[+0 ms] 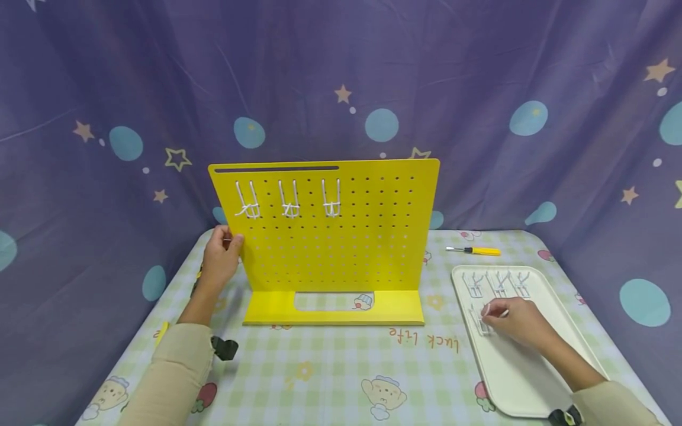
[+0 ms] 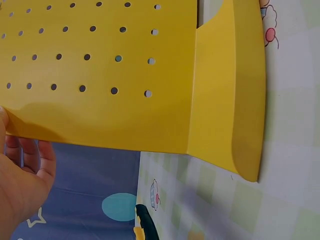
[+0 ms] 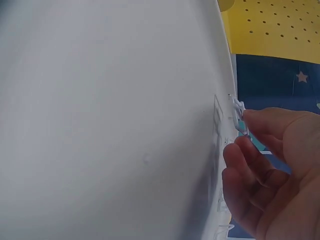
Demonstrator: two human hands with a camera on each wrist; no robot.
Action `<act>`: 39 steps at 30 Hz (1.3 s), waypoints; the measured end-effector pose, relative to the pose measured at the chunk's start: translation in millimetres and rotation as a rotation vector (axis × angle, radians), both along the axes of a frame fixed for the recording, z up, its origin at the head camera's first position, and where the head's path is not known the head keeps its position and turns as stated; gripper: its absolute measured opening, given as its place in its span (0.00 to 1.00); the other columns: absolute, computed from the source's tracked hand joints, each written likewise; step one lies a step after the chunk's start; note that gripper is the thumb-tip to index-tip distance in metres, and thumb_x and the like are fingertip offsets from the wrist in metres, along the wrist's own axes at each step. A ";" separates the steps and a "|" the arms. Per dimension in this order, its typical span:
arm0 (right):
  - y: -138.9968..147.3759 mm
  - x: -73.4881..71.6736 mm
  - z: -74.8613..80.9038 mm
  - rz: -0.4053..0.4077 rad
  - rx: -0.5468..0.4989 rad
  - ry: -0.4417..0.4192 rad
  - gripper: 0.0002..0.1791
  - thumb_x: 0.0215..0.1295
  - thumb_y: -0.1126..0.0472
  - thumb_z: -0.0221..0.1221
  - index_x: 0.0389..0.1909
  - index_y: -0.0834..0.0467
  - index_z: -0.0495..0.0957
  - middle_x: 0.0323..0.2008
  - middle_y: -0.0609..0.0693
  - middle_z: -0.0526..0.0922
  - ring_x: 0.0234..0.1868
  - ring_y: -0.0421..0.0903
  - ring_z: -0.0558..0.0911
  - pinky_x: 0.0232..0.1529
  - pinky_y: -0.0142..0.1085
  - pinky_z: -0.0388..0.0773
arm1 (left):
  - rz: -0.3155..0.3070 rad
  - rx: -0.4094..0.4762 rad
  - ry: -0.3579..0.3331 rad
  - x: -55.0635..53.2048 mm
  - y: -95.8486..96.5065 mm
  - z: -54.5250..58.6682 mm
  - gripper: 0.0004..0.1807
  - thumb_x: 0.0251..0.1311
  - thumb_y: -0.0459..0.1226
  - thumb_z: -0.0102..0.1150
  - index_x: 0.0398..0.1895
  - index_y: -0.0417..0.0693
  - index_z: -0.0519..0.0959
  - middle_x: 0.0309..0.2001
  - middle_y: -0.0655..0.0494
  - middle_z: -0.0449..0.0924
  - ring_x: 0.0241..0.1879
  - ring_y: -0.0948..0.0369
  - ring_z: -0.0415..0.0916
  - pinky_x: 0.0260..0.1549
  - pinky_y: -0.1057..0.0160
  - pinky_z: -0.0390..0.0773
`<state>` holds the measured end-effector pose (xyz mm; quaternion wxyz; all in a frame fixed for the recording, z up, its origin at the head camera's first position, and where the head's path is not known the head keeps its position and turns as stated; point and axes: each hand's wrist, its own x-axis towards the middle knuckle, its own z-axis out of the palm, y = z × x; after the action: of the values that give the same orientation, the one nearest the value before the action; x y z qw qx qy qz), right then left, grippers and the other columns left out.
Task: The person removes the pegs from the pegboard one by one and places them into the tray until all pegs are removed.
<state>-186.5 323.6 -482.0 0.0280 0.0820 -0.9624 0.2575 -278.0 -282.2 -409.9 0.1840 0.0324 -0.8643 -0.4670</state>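
Note:
A yellow pegboard [image 1: 330, 236] stands upright on its bent base. Three white wire hooks hang along its upper left part, one of them a hook [image 1: 331, 204] near the middle. My left hand [image 1: 221, 260] grips the board's left edge, thumb on the front and fingers behind, as the left wrist view also shows. Over the white tray [image 1: 533, 378] at the right, my right hand [image 1: 514, 319] pinches a white wire hook [image 3: 239, 115] between thumb and fingers. More wire hooks [image 1: 499, 285] lie in a row at the tray's far end.
A screwdriver [image 1: 482, 251] with a yellow handle lies behind the tray. A small yellow item [image 1: 162, 333] lies by the left sleeve. The checked tablecloth [image 1: 298, 378] covers the table, and a purple curtain [image 1: 319, 71] hangs close behind.

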 end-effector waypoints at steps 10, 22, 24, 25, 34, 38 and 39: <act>5.1 -0.9 -4.8 0.038 0.016 -0.015 0.06 0.57 0.59 0.72 0.26 0.46 0.84 0.24 0.37 0.84 0.28 0.33 0.76 0.31 0.32 0.69 | -0.002 -0.019 0.002 -1.2 -2.0 -0.3 0.16 0.78 0.47 0.47 0.51 0.42 0.66 0.41 0.50 0.70 0.37 0.65 0.71 0.29 0.68 0.75; 5.0 -0.2 -8.7 0.047 0.010 -0.044 0.05 0.58 0.58 0.71 0.29 0.45 0.84 0.24 0.37 0.84 0.27 0.32 0.75 0.32 0.32 0.69 | 0.001 -0.015 -0.004 -0.4 -1.1 0.2 0.16 0.78 0.47 0.47 0.52 0.42 0.67 0.42 0.50 0.70 0.37 0.63 0.71 0.29 0.68 0.74; 5.4 -0.2 -7.9 0.057 0.008 -0.045 0.05 0.58 0.59 0.71 0.30 0.45 0.84 0.24 0.37 0.83 0.27 0.32 0.75 0.31 0.31 0.69 | 0.001 -0.018 -0.005 -0.6 -0.8 0.4 0.16 0.78 0.46 0.46 0.52 0.42 0.66 0.42 0.50 0.70 0.38 0.63 0.71 0.30 0.68 0.74; 5.9 -0.1 -7.4 0.065 0.009 -0.046 0.05 0.58 0.59 0.70 0.30 0.46 0.84 0.24 0.37 0.83 0.27 0.32 0.76 0.31 0.31 0.70 | 0.001 -0.019 -0.006 -0.6 -0.7 0.5 0.16 0.78 0.46 0.46 0.52 0.42 0.66 0.42 0.49 0.70 0.38 0.62 0.71 0.30 0.68 0.74; 17.0 -0.6 27.4 0.135 0.043 -0.061 0.10 0.58 0.62 0.69 0.41 0.56 0.85 0.31 0.42 0.85 0.31 0.37 0.81 0.32 0.32 0.77 | -0.003 -0.023 -0.022 -0.8 -0.5 -0.6 0.18 0.79 0.48 0.45 0.54 0.42 0.66 0.44 0.49 0.71 0.39 0.61 0.71 0.31 0.68 0.74; 23.1 -4.7 63.8 0.197 0.081 -0.011 0.14 0.57 0.65 0.70 0.45 0.59 0.84 0.36 0.47 0.87 0.33 0.35 0.80 0.32 0.32 0.77 | -0.003 -0.017 -0.011 -1.4 -0.7 -0.8 0.17 0.79 0.47 0.45 0.54 0.42 0.66 0.43 0.50 0.70 0.38 0.62 0.71 0.31 0.69 0.74; 23.6 -6.0 73.3 0.213 0.088 0.007 0.15 0.57 0.66 0.70 0.46 0.60 0.84 0.37 0.48 0.87 0.33 0.34 0.81 0.33 0.32 0.78 | -0.004 -0.018 -0.008 -1.3 -0.7 -0.8 0.17 0.79 0.47 0.45 0.53 0.42 0.66 0.43 0.51 0.70 0.38 0.62 0.71 0.31 0.69 0.74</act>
<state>-192.5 347.2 -408.8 0.0002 0.1859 -0.9585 0.2164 -279.3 -282.9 -410.7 0.1802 0.0308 -0.8693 -0.4593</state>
